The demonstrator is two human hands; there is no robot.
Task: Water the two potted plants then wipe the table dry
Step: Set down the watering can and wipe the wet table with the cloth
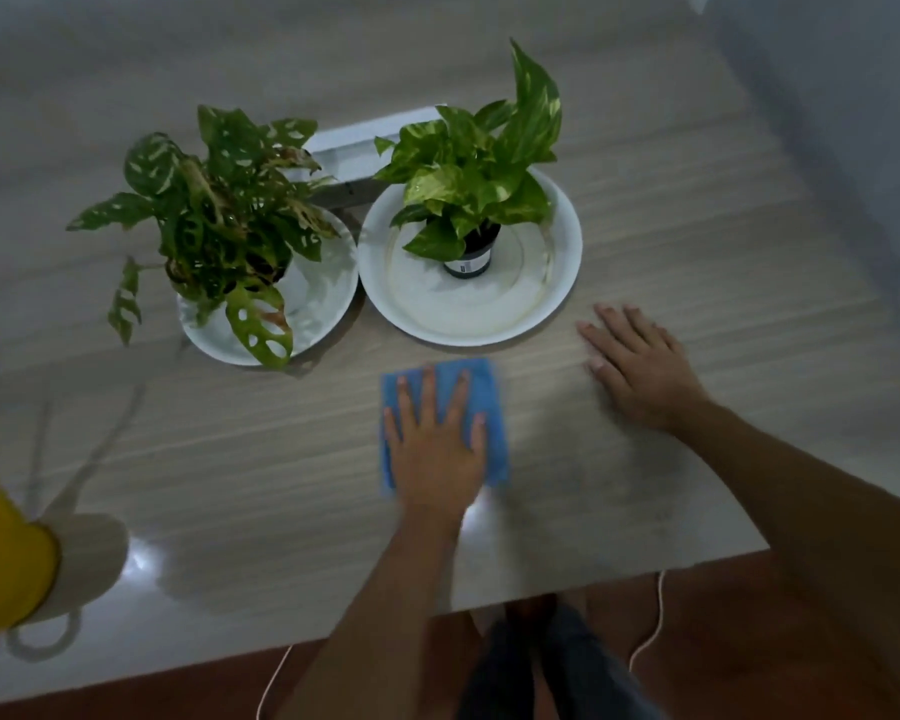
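The wiping step looks to be the one going on now. The left hand (435,449) lies flat on a blue cloth (492,407), with its fingers (427,392) spread wide and pressing the cloth down onto the table (230,459). It is not holding anything up. The cloth sits near the front middle of the table, just in front of the two white saucers. The right hand (640,368) rests flat on the table off to the side, fingers open, holding nothing. The two plants stand behind the cloth. The plant with holes in its leaves (214,220) is in the left saucer (313,314), and the plant with yellow-green leaves (479,174) is in the right saucer (541,298). A yellow watering can (1,563) stands apart at the left edge, so the watering is probably done. The table shines by the can, but I cannot tell if that is water or just light. Next, the left hand likely needs to keep the cloth pressed flat and slide it over the rest of the table, going close to the saucers without bumping them.
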